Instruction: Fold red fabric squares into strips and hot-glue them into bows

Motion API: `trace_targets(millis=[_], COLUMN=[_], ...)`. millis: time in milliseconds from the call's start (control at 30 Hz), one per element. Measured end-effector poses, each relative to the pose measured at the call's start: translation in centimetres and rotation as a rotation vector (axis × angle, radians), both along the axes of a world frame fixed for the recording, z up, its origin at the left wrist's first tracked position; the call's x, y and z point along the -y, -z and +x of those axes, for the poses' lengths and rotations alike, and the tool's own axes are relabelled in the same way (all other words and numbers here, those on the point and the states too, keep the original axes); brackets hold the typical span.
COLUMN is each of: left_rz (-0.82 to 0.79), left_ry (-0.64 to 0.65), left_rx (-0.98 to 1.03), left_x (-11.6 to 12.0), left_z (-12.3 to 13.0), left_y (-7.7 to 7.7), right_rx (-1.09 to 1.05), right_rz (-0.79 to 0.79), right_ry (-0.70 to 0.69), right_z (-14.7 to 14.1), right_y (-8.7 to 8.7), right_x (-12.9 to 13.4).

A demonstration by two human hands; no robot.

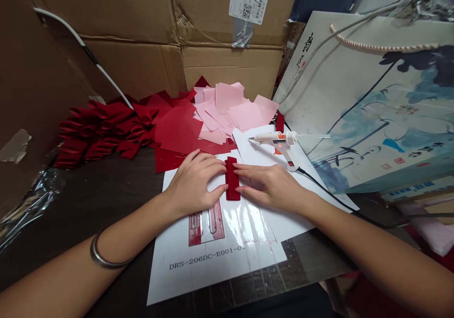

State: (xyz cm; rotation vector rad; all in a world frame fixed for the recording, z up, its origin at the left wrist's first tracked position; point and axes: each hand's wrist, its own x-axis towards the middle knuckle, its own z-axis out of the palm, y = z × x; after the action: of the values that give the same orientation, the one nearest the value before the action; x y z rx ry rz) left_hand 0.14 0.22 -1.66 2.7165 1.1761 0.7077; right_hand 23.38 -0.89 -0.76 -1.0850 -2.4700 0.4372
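Note:
A folded dark red strip [232, 179] lies upright in the view on white printed paper [213, 278]. My left hand [196, 181] rests at its left side, fingertips and thumb touching the left edge. From the right, my right hand [271, 184] touches the opposite edge with its fingertips and thumb. Both hands have their fingers slightly curved, with the strip between them. Just beyond my right hand, a white glue gun [278, 143] lies on the paper, its nozzle pointing left and its small light glowing.
Behind my hands are red sheets [180, 126] and pink sheets [227, 103]. Folded red pieces [102, 129] pile up at the back left. Cardboard boxes [227, 67] line the back, a large painted bag [372, 96] stands right, and a black cord [329, 191] crosses the paper's right side.

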Motion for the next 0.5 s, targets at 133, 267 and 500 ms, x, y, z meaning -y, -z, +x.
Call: trace_targets(millis=[133,267,500], left_rz=[-0.012,-0.006,-0.002], left_ry=[-0.005,0.0,0.003], left_rx=[0.01,0.009,-0.002], left_x=[0.11,0.16,0.01], left_z=[-0.02,0.0,-0.07], left_y=[-0.1,-0.12,0.01], right_rx=[-0.012,0.0,0.036], right_rz=[-0.01,-0.018,-0.017], right_ry=[0.006,-0.003,0.003], right_z=[0.01,0.04,-0.04], right_y=[0.04,0.13,0.14], right_x=[-0.01,-0.09,-0.1])
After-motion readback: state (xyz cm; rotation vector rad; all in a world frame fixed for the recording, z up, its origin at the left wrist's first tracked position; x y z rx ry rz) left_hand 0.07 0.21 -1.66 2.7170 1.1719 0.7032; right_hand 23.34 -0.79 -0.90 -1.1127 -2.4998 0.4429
